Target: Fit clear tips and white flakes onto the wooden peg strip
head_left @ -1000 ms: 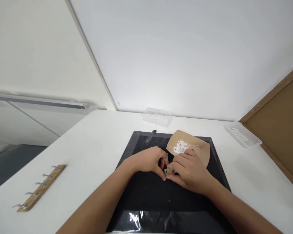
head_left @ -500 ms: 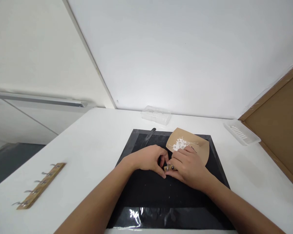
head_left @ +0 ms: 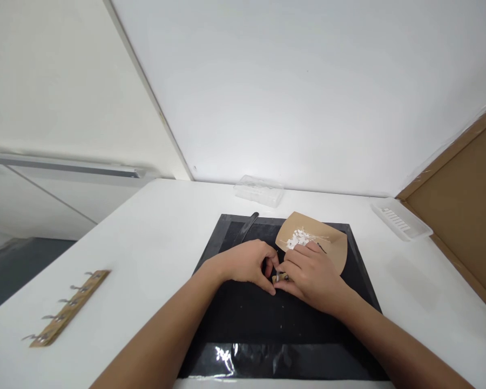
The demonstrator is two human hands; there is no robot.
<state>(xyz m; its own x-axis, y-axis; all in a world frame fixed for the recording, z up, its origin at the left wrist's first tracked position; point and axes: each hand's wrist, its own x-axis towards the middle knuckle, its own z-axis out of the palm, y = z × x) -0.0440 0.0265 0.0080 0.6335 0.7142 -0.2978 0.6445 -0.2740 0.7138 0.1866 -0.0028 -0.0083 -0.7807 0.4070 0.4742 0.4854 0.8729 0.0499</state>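
My left hand [head_left: 249,265] is curved above the black mat, its thumb and forefinger closing on the left end of a small tan piece with a metal part [head_left: 281,277]. From the other side, my right hand [head_left: 311,275] pinches the same piece between thumb and fingers. Most of the piece is hidden by the fingertips, so its exact kind is unclear. Just behind the right hand lies a brown paper tray [head_left: 335,249] with a heap of small white pieces and thin white strands [head_left: 299,237]. Its near side is partly covered by that hand.
The black mat [head_left: 247,324] has a shiny taped front edge. On it lies a dark flat strip [head_left: 247,227]. A clear plastic box [head_left: 259,192] stands by the wall, a white tray [head_left: 403,220] at right. A wooden hook rack [head_left: 71,309] rests on the left tabletop.
Both hands stay almost in place. Between the fingertips, the small metal part has shifted slightly.
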